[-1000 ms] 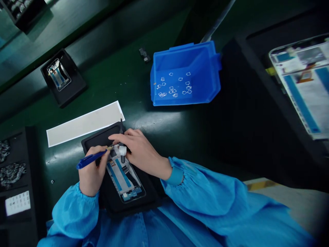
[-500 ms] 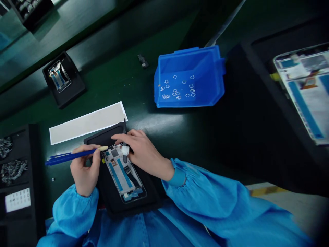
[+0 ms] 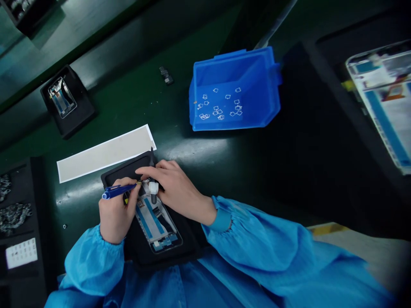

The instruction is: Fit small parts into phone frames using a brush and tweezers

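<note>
My left hand (image 3: 115, 209) is closed round a blue pen (image 3: 120, 190), its tip at the top end of an opened phone frame (image 3: 157, 222). Silver with blue strips, that frame lies in a black tray (image 3: 189, 244) in front of me. Over the frame's upper right edge is my right hand (image 3: 175, 184), its fingers closed on a dark slim tool with a white wrapping (image 3: 153, 188). The tool's narrow end points away from me. My fingers partly cover the top of the frame, so the contact point there is hidden.
Beyond the tray lies a white-edged beige strip (image 3: 105, 152). A blue bin (image 3: 260, 102) holds several small white outline pieces. A second phone frame sits in a black tray (image 3: 85, 113) at far left. Black compartments (image 3: 37, 205) hold small parts. Another phone frame (image 3: 382, 124) is at right.
My left hand has moved right and the pen has swung round, bringing its tip to the top of the phone frame. My right hand stays almost where it was.
</note>
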`<state>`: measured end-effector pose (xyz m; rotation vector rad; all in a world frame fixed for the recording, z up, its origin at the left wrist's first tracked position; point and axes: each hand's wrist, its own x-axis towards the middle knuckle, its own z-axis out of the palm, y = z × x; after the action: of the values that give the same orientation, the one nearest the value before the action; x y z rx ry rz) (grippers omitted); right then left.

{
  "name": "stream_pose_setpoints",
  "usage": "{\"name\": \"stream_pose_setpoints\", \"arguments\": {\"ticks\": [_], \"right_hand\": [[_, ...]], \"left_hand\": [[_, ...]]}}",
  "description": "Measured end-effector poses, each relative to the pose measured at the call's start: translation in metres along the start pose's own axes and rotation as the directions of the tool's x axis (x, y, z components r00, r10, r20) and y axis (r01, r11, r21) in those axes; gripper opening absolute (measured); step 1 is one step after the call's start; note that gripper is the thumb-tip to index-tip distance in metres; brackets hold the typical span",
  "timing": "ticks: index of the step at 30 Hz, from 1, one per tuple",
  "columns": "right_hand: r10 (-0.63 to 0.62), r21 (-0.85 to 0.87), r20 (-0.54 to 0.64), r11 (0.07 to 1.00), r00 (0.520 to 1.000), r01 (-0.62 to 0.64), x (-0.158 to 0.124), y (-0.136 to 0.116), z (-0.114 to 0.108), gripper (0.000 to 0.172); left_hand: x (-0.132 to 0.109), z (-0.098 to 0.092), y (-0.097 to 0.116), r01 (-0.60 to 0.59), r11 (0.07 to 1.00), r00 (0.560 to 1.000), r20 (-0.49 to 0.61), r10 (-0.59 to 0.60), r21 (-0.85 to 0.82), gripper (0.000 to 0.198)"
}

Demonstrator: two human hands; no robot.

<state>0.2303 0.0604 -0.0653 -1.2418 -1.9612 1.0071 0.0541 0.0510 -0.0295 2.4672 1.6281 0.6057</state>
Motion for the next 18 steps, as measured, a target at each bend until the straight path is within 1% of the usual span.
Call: {"name": "stream_pose_setpoints", "arguments": {"ticks": [2,5,7,9,10,11,12,13,14,15,16,18], "right_hand": [[-0.009,0.010,-0.013,1.000,1.000,0.009,0.000,0.000,0.000,0.057],[-0.019,0.029,-0.017,0.999,1.000,0.019,0.001,0.001,0.001,0.057],[-0.016,0.033,-0.008,0.999,1.000,0.016,0.001,0.000,0.001,0.058],[-0.010,0.027,-0.003,1.000,1.000,0.010,0.002,0.000,0.001,0.058],[-0.004,0.022,-0.002,1.000,1.000,0.004,0.002,0.000,0.001,0.058],[0.001,0.018,-0.002,1.000,1.000,-0.001,0.002,0.000,0.001,0.057],[0.005,0.017,-0.004,1.000,1.000,-0.004,0.002,0.000,0.001,0.055],[0.001,0.020,-0.012,1.000,1.000,0.000,0.001,0.000,0.001,0.052],[-0.014,0.030,-0.030,0.999,0.999,0.015,0.000,0.001,0.000,0.047],[-0.036,0.050,-0.055,0.998,0.998,0.039,-0.001,0.001,0.000,0.041],[-0.056,0.087,-0.088,0.994,0.995,0.064,-0.003,0.002,-0.001,0.035],[-0.058,0.185,-0.156,0.979,0.986,0.087,-0.007,0.004,-0.003,0.028]], "left_hand": [[0.001,0.000,0.000,-0.009,1.000,1.000,0.013,0.009,0.019,0.008],[0.001,0.003,-0.003,-0.011,1.000,1.000,0.021,0.011,-0.009,0.009],[0.000,0.005,-0.006,0.043,0.995,0.999,0.024,-0.041,-0.084,0.008],[0.000,0.006,-0.008,0.159,0.958,0.987,0.024,-0.158,-0.240,0.008],[0.000,0.005,-0.009,0.218,0.917,0.973,0.007,-0.229,-0.333,0.009],[-0.001,0.003,-0.010,0.262,0.868,0.953,-0.030,-0.302,-0.421,0.010],[-0.002,-0.001,-0.011,0.282,0.822,0.926,-0.086,-0.369,-0.495,0.011],[-0.004,-0.005,-0.011,0.277,0.789,0.897,-0.147,-0.418,-0.549,0.011],[-0.007,-0.011,-0.011,0.255,0.773,0.873,-0.205,-0.443,-0.581,0.008],[-0.011,-0.016,-0.012,0.228,0.775,0.862,-0.248,-0.443,-0.590,0.004],[-0.016,-0.020,-0.012,0.208,0.794,0.866,-0.271,-0.421,-0.571,0.003],[-0.029,-0.023,-0.011,0.188,0.867,0.910,-0.249,-0.330,-0.462,0.014]]}}
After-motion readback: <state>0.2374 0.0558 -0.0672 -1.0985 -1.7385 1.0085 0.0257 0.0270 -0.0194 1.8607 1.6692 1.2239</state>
